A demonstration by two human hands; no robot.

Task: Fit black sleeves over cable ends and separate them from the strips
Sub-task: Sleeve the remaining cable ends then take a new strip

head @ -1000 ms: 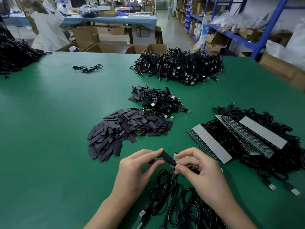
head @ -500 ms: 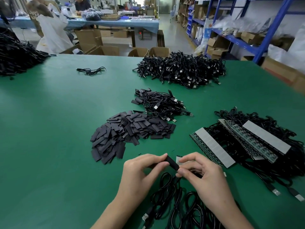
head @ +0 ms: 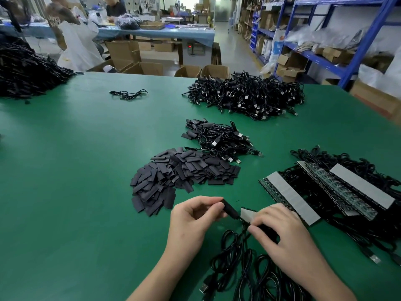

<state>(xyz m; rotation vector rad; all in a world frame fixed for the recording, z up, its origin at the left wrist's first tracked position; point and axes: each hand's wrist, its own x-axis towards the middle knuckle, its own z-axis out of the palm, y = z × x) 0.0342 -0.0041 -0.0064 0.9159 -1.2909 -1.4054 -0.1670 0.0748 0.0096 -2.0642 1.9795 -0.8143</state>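
Wide green table (head: 65,192), and the whole left half lies bare, plenty of room there. At the far left edge sits a dark heap (head: 26,70); near the far edge is a big cable heap (head: 245,96). On the right, running off the picture's edge, grey-backed strips (head: 288,196) lie across tangled black cables. In the middle is a sleeve pile (head: 180,177), with a small cable pile (head: 219,140) touching its far side. A lone loose cable (head: 128,94) lies well apart. At the near edge, coiled cables (head: 238,268) lie under the hands. The left hand (head: 193,220) pinches a black sleeve (head: 231,210) between thumb and forefinger, other fingers curled in. The right hand (head: 282,231), fingers curled, pinches the cable end (head: 263,229) just beside a short strip piece (head: 246,213). There is only a narrow gap between the hands.
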